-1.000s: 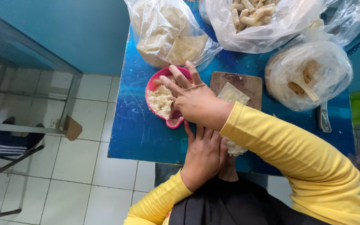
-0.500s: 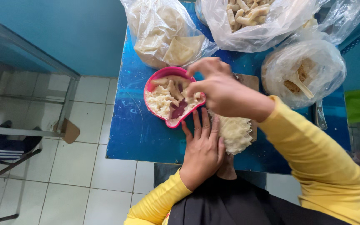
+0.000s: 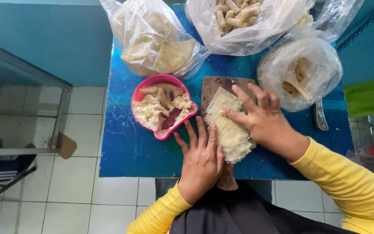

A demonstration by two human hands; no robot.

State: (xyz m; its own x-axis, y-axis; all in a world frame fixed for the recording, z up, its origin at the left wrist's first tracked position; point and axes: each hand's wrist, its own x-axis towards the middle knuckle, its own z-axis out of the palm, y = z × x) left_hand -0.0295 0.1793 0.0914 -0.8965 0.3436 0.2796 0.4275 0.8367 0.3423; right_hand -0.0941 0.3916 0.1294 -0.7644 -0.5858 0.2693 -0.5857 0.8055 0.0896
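A stack of thin pale wrapper sheets [image 3: 229,130] lies on a brown wooden cutting board [image 3: 215,84]. My left hand [image 3: 202,162] rests flat at the stack's near left edge, fingers spread. My right hand [image 3: 262,119] lies on the stack's far right side, fingertips pressing the top sheet. Just left of the board stands a pink bowl [image 3: 140,93] holding pale filling and a dark red spoon [image 3: 171,118]. Both arms wear yellow sleeves.
On the small blue table [image 3: 126,149]: a clear bag of triangular wrappers [image 3: 152,41] at back left, a bag of rolled pieces [image 3: 247,19] at back, a bag of brown crumbs with a spoon [image 3: 301,73] at right, and a knife handle [image 3: 320,115]. White tiled floor lies left.
My right hand has left the pink bowl and come down onto the wrapper stack. The bowl is now fully uncovered. My left hand has stayed at the stack's near edge.
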